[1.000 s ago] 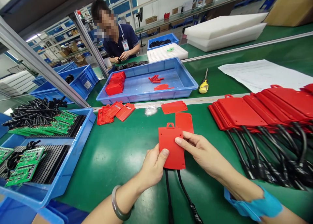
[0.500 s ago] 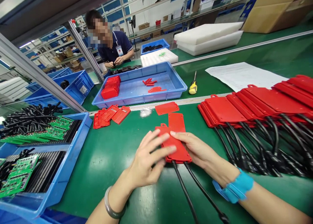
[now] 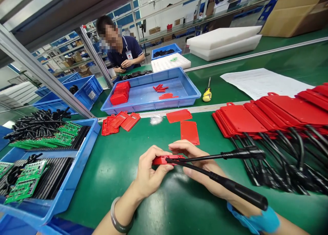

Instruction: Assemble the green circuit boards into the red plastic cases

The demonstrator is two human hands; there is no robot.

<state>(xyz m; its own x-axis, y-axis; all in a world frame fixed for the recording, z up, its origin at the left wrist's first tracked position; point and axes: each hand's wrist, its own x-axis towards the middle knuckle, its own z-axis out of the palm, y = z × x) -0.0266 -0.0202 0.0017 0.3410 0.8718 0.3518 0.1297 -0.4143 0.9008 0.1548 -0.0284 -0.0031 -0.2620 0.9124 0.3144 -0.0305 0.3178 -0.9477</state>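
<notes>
Bright light, pale glare on the green tabletop (image 3: pixel 123 156), wide-angle stretch at edges.

Electronics workshop, green workbench (image 3: pixel 115 173), circuit boards (image 3: pixel 27 181), blue tray (image 3: pixel 143 94), screwdriver (image 3: pixel 207 95), badged co-worker (image 3: pixel 120 57)

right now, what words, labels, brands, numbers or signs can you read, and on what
No text can be read.
White paper: print too small.
Label on the blue bin: too small.
Badge on the co-worker: too small.
Green circuit board: markings too small.

Wht wall (image 3: pixel 159 17) bhd grn workbench (image 3: pixel 112 163)
</notes>
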